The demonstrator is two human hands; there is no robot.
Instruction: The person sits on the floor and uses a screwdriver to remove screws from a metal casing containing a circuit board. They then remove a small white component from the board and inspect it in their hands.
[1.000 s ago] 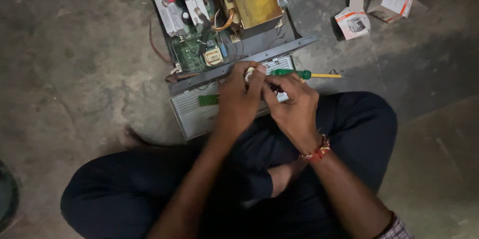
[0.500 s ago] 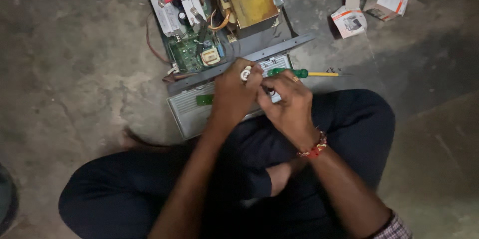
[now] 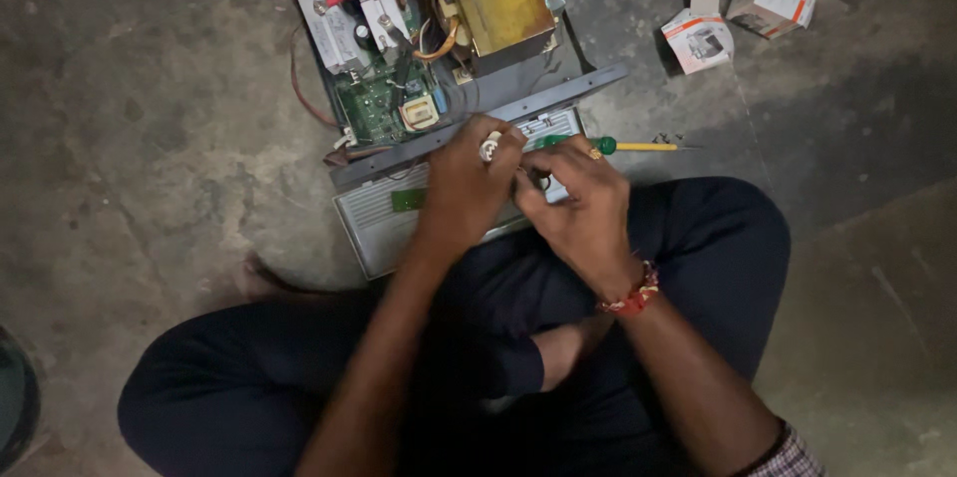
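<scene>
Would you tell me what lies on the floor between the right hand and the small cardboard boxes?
In the head view, a green-handled screwdriver lies between the right hand and the boxes.

I count two hands at work: my left hand and my right hand. I see one opened electronic unit, one grey front panel and one green-handled screwdriver. Two small cardboard boxes lie on the floor. One red thread bracelet circles my right wrist.
</scene>
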